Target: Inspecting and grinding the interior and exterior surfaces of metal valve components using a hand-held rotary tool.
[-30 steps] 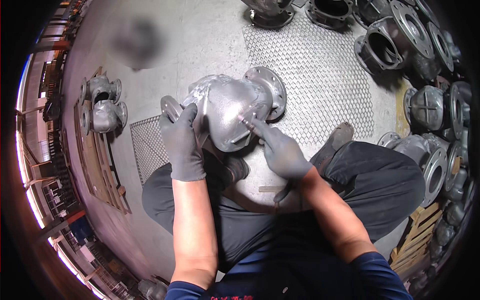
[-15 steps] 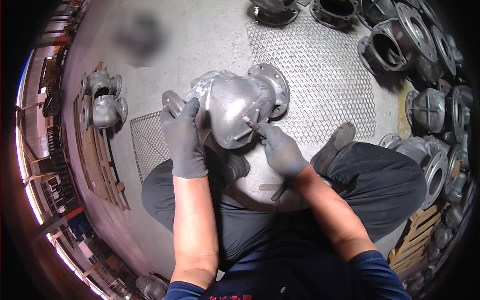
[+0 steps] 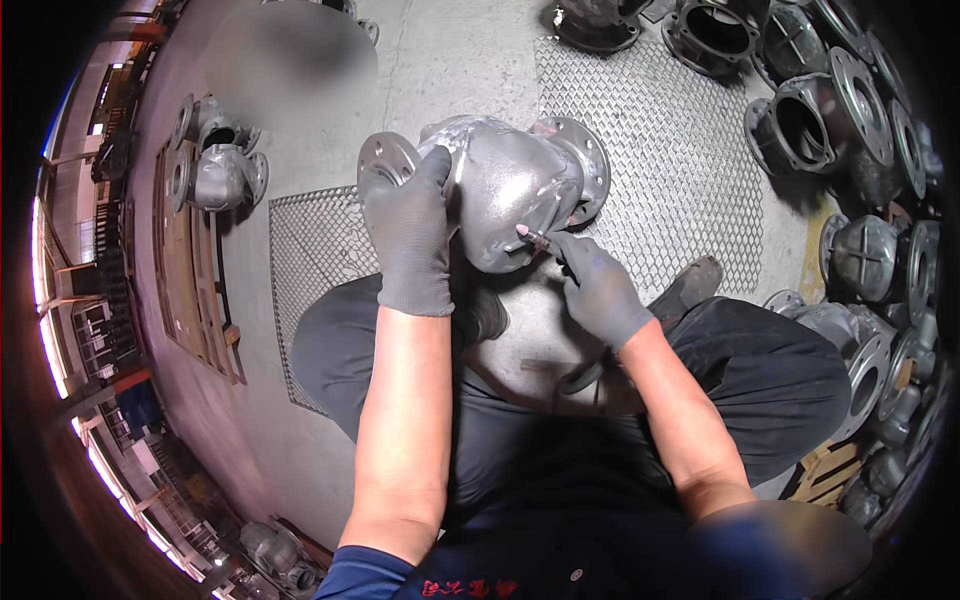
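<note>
A grey cast-metal valve body (image 3: 505,185) with round flanged ends rests on the floor between my legs. My left hand (image 3: 412,235), in a grey glove, is closed on its left flange (image 3: 388,153), with the thumb over the rim. My right hand (image 3: 603,295), also gloved, is wrapped round a slim die grinder (image 3: 538,239) with a pinkish tip. That tip is at the casting's near right side, beside a raised edge; whether it touches the metal I cannot tell. A dark hose (image 3: 585,378) trails below my right wrist.
Metal mesh mats (image 3: 665,165) lie on the floor right and left of the casting. More flanged castings (image 3: 800,135) are piled along the right side. Others (image 3: 220,178) stand on a wooden pallet (image 3: 195,270) at the left. My shoe (image 3: 690,285) is near my right hand.
The whole view has shifted, so the surroundings sit differently in it. The casting looks slightly turned, its left flange showing more. Both hands keep their holds, and the grinder tip remains on the near side.
</note>
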